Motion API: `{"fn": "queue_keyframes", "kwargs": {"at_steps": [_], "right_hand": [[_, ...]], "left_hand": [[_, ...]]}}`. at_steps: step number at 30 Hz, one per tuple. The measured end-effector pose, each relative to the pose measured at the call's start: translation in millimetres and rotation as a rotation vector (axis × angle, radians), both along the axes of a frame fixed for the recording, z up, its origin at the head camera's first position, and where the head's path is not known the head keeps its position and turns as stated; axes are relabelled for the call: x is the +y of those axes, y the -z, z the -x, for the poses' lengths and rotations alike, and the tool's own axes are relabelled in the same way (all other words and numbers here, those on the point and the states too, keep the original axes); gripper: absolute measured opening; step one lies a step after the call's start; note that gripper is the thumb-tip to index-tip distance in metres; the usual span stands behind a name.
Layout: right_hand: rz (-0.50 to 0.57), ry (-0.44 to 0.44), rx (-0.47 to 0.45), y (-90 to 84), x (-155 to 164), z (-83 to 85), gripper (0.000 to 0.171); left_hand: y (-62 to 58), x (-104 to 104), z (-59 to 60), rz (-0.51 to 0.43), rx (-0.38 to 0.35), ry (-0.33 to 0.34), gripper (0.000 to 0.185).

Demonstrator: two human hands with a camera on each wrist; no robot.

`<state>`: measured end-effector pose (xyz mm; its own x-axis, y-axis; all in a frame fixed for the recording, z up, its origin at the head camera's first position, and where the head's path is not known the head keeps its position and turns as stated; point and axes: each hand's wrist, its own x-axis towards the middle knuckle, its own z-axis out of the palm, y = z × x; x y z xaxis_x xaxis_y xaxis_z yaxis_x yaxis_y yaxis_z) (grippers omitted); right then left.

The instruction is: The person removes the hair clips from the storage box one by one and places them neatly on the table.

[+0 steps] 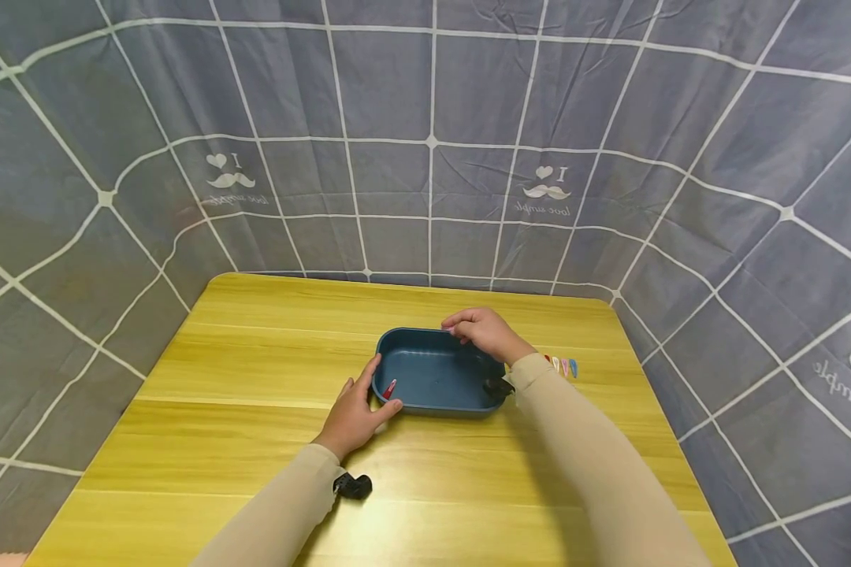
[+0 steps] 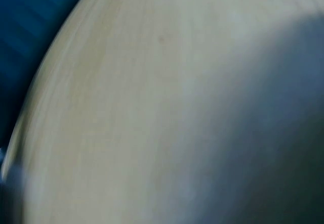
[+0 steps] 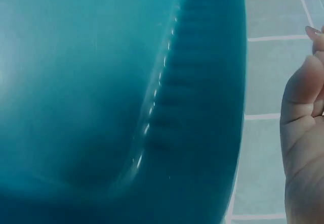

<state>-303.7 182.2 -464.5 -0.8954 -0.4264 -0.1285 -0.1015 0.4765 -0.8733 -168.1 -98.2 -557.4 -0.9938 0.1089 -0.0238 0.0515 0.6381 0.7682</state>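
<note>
At the middle of the yellow wooden table [image 1: 255,378] sits a blue rectangular tray [image 1: 436,370], with a small red hair clip [image 1: 390,388] lying inside near its left end. The left hand [image 1: 354,413] grips the tray's near-left corner, thumb over the rim and fingers spread along the outer wall. The right hand [image 1: 484,331] curls its fingers over the far rim, holding it. Just right of the tray, a row of small coloured clips [image 1: 562,365] lies on the table. A grey checked cloth [image 1: 432,142] hangs behind and around the table.
</note>
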Motion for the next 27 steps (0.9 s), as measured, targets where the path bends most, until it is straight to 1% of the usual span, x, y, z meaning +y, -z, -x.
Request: {"fn": "queue_keyframes", "kwargs": {"at_steps": [3, 5, 8, 15, 19, 21, 25, 27], "right_hand": [[0.05, 0.013, -0.001, -0.2, 6.0, 0.1, 0.035], [0.064, 0.022, 0.003, -0.7, 11.3, 0.5, 0.036], [0.053, 0.042, -0.003, -2.7, 20.9, 0.5, 0.037], [0.068, 0.072, -0.067, -6.4, 46.4, 3.8, 0.042], [0.068, 0.111, -0.072, -6.6, 62.4, 5.7, 0.044], [0.045, 0.121, -0.046, -4.6, 72.6, 7.5, 0.043], [-0.043, 0.14, 0.016, -1.7, 97.4, 8.3, 0.043], [-0.078, 0.155, 0.03, 0.1, 111.4, 7.7, 0.044]], "left_hand": [[0.0, -0.3, 0.1, 0.008, -0.002, 0.001, 0.098], [0.1, -0.3, 0.3, 0.009, -0.004, 0.003, 0.098], [0.5, -0.5, 0.4, 0.012, -0.002, 0.007, 0.098], [1.0, -1.2, 0.3, 0.013, 0.005, 0.011, 0.098], [1.2, -0.9, 0.6, 0.007, 0.008, 0.005, 0.098], [2.1, -0.8, 0.9, 0.008, 0.012, 0.005, 0.098], [2.1, -0.8, 1.6, 0.007, 0.005, 0.005, 0.098], [1.8, -1.1, 2.2, 0.007, 0.002, 0.006, 0.098]]}}
